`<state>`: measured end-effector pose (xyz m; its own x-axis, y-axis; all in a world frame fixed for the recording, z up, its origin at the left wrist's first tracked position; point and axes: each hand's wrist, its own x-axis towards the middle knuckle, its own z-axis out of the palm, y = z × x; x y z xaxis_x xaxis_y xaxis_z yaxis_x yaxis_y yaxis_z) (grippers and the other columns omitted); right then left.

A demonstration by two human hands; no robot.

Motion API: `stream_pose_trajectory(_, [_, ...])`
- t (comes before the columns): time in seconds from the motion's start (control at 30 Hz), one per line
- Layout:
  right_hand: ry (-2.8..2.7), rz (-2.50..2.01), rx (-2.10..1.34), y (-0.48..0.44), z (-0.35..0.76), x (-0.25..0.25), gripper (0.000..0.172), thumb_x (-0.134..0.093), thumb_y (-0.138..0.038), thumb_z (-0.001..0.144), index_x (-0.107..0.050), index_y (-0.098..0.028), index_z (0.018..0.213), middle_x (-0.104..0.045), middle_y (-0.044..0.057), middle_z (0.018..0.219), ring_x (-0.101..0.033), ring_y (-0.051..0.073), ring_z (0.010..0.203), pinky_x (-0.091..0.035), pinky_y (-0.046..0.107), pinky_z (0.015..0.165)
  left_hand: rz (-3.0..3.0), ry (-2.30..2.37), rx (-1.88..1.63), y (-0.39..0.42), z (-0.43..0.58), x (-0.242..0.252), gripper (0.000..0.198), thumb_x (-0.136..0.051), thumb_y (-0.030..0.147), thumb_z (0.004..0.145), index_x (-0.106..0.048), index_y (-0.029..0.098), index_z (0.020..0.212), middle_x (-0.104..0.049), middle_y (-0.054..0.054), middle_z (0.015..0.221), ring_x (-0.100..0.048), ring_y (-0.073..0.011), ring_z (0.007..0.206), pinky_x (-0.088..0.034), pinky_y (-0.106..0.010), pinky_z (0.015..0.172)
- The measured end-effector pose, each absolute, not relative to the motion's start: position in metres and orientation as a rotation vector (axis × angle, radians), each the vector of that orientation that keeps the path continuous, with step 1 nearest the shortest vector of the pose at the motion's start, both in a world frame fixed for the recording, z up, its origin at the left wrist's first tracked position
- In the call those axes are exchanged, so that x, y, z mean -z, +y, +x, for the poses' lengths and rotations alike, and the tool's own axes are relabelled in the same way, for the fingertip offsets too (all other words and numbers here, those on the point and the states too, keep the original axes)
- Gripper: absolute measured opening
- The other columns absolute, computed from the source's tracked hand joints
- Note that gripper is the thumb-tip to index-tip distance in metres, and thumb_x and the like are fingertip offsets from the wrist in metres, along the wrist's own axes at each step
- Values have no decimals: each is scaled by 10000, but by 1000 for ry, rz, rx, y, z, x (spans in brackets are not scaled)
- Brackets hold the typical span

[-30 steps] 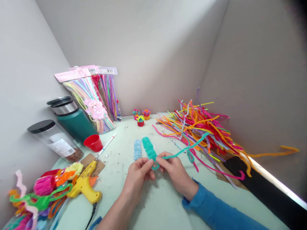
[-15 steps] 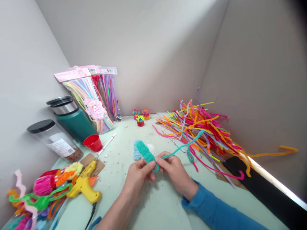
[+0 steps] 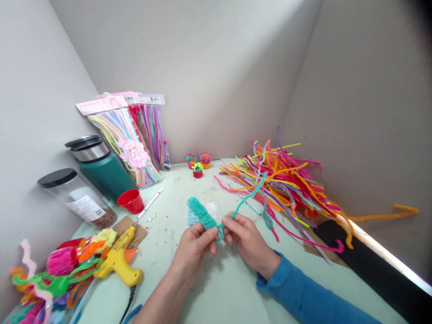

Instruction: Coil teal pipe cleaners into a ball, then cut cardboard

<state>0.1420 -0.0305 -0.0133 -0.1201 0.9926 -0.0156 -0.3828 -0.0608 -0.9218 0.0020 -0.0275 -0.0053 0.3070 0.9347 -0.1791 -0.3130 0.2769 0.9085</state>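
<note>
- Teal strip (image 3: 202, 213) has tipped leftward, now hiding much of the blue strip (image 3: 192, 219) on the surface (image 3: 175, 198).
- Left grip (image 3: 193, 246) pinches its near end, right grip (image 3: 249, 240) its loose tail (image 3: 248, 197).
- Cup (image 3: 131, 202): inside unclear.
- Bags (image 3: 101, 106): coloured stems (image 3: 118, 130).
- Jar (image 3: 86, 208): brown pieces (image 3: 105, 218), kind unclear.
- Bottle (image 3: 108, 173): opaque, contents hidden.
- Heap (image 3: 62, 261) at lower left: cut off.

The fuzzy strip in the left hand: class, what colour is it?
Teal green. The fuzzy strip shows best in the head view, pinched by the left hand.
</note>
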Motion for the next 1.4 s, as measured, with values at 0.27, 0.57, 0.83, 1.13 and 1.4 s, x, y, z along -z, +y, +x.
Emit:
stream_pose_trajectory(0.27, [-1092,-1073,-1246,-30,144,12,270,-605,-394,770,-517,-169,649,-435,-72,479,-364,73,448,-295,208,469,980,987,-1060,-28,1,3,168,-679,283,693,-609,138,647,-590,14,573,-460,-66,424,-387,-222,508])
stream_pose_trajectory(0.57, [-1264,-1129,-1060,-35,140,11,128,-612,-297,757,-611,-171,736,-568,-19,616,-475,102,521,-403,232,520,1154,1153,-1123,-31,3,-3,178,-678,303,669,-615,145,616,-550,18,439,-492,-108,456,-376,-228,521])
stream_pose_trajectory(0.83, [-1519,-1056,-679,-38,145,10,107,-563,-238,817,-653,-182,826,-623,44,777,-563,148,665,-453,269,617,1316,1157,-1127,-30,2,-3,148,-668,295,660,-626,154,663,-540,33,483,-476,-105,445,-377,-217,475])
stream_pose_trajectory(1.13, [-1768,-1003,-339,-39,151,12,201,-483,-185,857,-652,-201,965,-652,80,883,-595,181,807,-476,320,731,1345,1196,-1119,-29,2,-1,138,-670,287,652,-645,152,661,-550,24,480,-475,-110,444,-372,-217,475])
stream_pose_trajectory(1.4, [-2047,-1068,-121,-37,156,8,229,-455,-155,860,-622,-173,1015,-638,98,923,-578,196,832,-436,338,749,1349,1195,-1092,-30,6,-3,150,-628,281,680,-596,167,589,-577,12,465,-513,-126,453,-391,-226,494])
